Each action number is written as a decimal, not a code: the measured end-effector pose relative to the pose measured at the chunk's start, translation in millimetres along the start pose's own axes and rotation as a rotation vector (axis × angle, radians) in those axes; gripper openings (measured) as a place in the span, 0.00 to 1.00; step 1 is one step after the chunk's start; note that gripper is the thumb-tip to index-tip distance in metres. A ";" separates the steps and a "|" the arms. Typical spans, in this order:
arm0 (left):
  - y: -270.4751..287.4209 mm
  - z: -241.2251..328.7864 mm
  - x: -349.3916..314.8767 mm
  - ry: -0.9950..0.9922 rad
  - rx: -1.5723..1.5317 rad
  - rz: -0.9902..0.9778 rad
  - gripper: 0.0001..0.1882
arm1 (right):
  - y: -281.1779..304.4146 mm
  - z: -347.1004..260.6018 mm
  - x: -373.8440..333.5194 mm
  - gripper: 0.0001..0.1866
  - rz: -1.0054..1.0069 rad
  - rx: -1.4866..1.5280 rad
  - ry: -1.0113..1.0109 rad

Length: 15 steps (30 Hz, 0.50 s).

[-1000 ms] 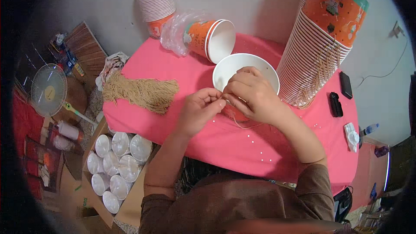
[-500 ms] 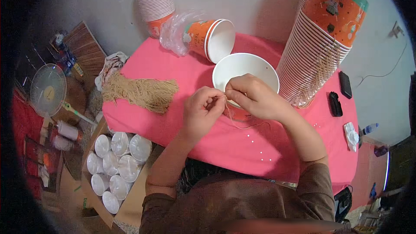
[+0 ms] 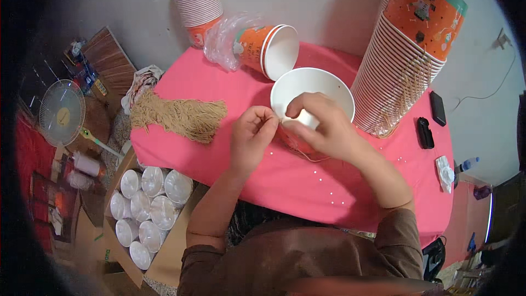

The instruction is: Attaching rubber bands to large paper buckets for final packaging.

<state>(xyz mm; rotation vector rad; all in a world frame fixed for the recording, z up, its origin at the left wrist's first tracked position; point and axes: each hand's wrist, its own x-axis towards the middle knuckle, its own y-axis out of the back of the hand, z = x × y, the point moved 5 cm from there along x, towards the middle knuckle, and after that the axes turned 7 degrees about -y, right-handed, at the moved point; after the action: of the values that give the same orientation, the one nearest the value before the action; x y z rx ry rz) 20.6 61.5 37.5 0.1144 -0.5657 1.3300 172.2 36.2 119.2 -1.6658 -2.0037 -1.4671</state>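
A white-lined paper bucket [image 3: 335,83] with an orange outside stands before me on the pink tablecloth. At its near left rim my left hand [image 3: 251,137] is closed in a pinch on a thin tan cord. The cord [image 3: 308,159] curves down across the orange side of the bucket toward the right. Over the near rim is my right hand [image 3: 327,129], with a gap between its bent forefinger and thumb and nothing visible between them. Its other fingers are partly hidden. A bundle of tan cords [image 3: 183,119] lies left of my left hand.
A tall bucket stack [image 3: 402,66] with cords hanging down its side leans at the right. Orange buckets [image 3: 282,52] lie sideways at the back beside clear plastic wrap [image 3: 227,44]. Small white beads [image 3: 331,193] dot the pink tablecloth [image 3: 241,87]. A carton [image 3: 170,252] of wrapped cups is lower left.
My right forefinger and thumb have parted from the pinch by the left fingertips. The cord's loose end has drawn in closer to the bucket. Another white bead shows below my left hand.
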 end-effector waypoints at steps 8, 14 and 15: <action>-6.9 0.4 -4.5 0.220 -0.198 -0.040 0.03 | -12.0 -0.6 -11.7 0.12 0.020 -0.151 0.082; -7.3 -5.9 -6.9 0.321 -0.427 -0.073 0.05 | -7.9 -0.8 -11.6 0.09 0.024 -0.071 0.054; -7.2 -6.5 -7.3 0.336 -0.424 -0.055 0.05 | -7.3 -1.3 -11.7 0.09 0.025 -0.072 0.053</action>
<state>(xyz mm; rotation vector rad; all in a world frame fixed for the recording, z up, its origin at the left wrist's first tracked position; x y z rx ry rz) 28.6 55.8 30.3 -0.4303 -0.5401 1.1189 170.0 28.1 108.1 -1.6552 -1.9175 -1.5756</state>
